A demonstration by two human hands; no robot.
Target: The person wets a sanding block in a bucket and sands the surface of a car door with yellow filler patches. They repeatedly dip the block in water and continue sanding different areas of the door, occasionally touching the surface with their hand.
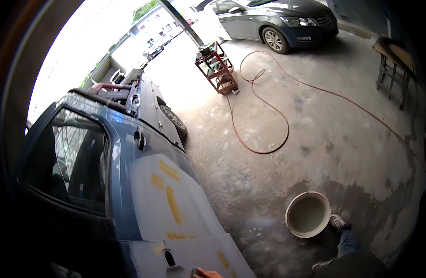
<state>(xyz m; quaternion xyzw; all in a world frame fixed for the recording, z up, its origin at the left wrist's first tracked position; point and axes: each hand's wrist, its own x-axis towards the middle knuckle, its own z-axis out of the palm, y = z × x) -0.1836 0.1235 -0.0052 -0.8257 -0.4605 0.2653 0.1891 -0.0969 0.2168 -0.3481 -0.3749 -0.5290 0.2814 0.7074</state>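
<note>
At the lower edge my right hand (214, 274) shows only in part, its fingers closed on a small dark block with a red edge (197, 272). Most of that block lies cut off by the frame. The hand is over the side of a blue car (125, 153), whose rear panel (150, 190) is sanded to pale grey with yellow-brown filler patches (174, 206). Close by the hand, a dark oblong opening (169, 258) sits in the door panel. My left hand is out of view.
A round pale bucket (308, 214) of cloudy water stands on wet concrete beside my shoe (337, 221). A red hose (287, 129) loops across the floor. Farther off are a red tool cart (216, 69), a dark grey car (287, 23) and a wooden-topped stand (394, 58).
</note>
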